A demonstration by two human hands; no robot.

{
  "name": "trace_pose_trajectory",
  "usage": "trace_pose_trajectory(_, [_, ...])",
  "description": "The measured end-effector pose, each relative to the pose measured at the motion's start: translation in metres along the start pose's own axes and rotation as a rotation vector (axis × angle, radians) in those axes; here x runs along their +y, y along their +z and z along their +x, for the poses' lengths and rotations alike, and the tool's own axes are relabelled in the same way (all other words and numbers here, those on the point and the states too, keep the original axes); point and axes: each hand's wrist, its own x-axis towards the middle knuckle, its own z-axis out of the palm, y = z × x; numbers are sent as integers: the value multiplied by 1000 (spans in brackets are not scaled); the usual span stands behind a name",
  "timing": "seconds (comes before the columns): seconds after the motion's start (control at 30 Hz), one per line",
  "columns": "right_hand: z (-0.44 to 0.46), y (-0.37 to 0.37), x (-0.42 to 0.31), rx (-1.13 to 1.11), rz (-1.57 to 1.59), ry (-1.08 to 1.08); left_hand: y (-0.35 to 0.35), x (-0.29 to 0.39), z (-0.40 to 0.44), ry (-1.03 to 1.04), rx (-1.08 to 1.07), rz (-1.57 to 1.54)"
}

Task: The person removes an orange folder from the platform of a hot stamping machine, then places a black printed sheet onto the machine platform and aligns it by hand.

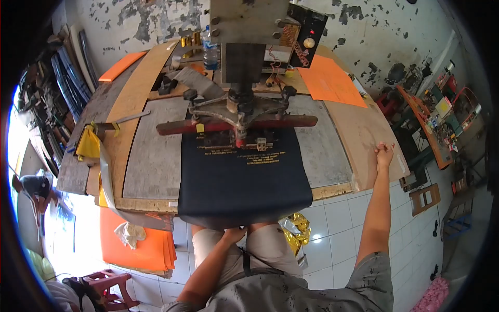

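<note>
A dark sheet point(244, 192) of smooth material lies under the press and hangs over the table's front edge. Gold lettering is printed on it in several blocks. My left hand point(236, 234) is low between my knees, at the sheet's hanging front edge; its fingers are mostly hidden there. Above the sheet stands the press head point(240, 112), with a red bar point(291, 121) across it and a small metal block below. Off to the right, my right hand point(383, 155) is over the brown board point(358, 138), fingers curled in, with nothing visible in them.
An orange sheet point(332, 83) lies at the back right, by a control box point(310, 39). Gold foil point(89, 144) hangs at the left; more foil point(295, 231) is below the table. Orange sheets point(132, 244) are stacked front left, near a red stool point(112, 286). A cluttered bench point(429, 125) stands right.
</note>
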Motion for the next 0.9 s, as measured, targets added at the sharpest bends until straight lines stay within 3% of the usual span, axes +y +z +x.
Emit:
trace_pose_trajectory(0.17, [6, -1, 23, -10, 73, -73, 10, -24, 12, 41, -13, 179])
trace_pose_trajectory(0.3, [-16, 5, -13, 19, 75, 12, 11, -59, 31, 530, 136, 524])
trace_pose_trajectory(0.37, [-21, 7, -17, 23, 23, -37, 10, -62, 29, 515, 145, 471])
trace_pose_trajectory(0.53, [-25, 7, -26, -5, 26, -13, 8, -45, 21, 5, -42, 49])
trace_pose_trajectory(0.6, [-26, 8, -26, -10, 59, -14, 13, -71, 28, 178, -17, 207])
trace_pose_trajectory(0.67, [-26, 7, -26, -4, 88, -16, 12, -65, 29, 160, -22, 187])
trace_pose_trajectory(0.73, [-27, 6, -29, -3, 89, -5, 3, -24, 18, -61, -55, -9])
trace_pose_trajectory(0.9, [-26, 6, -27, 9, 93, 10, -2, -33, 22, -161, -72, 20])
